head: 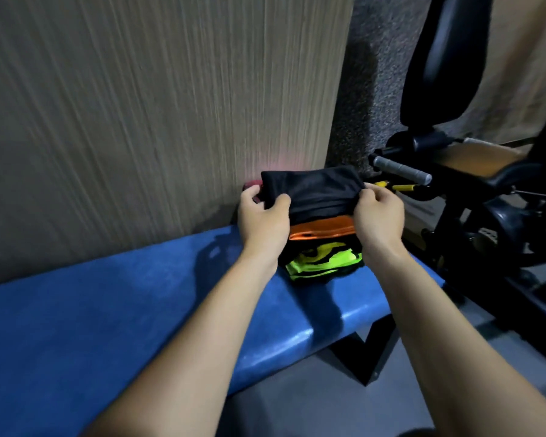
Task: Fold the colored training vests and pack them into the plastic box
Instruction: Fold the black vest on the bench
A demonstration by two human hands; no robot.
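Your left hand [262, 216] and right hand [379, 212] each pinch one end of the black vest [312, 190], its long axis running left-right between them, both hands equally near. It tops the orange vest [320, 231] and neon-yellow vest [323, 263] stacked on the blue table [108, 310]; no plastic box shows.

No text, label, brand, number or sign could be read anywhere in the view, neither on the folded vests nor on the surfaces around them.
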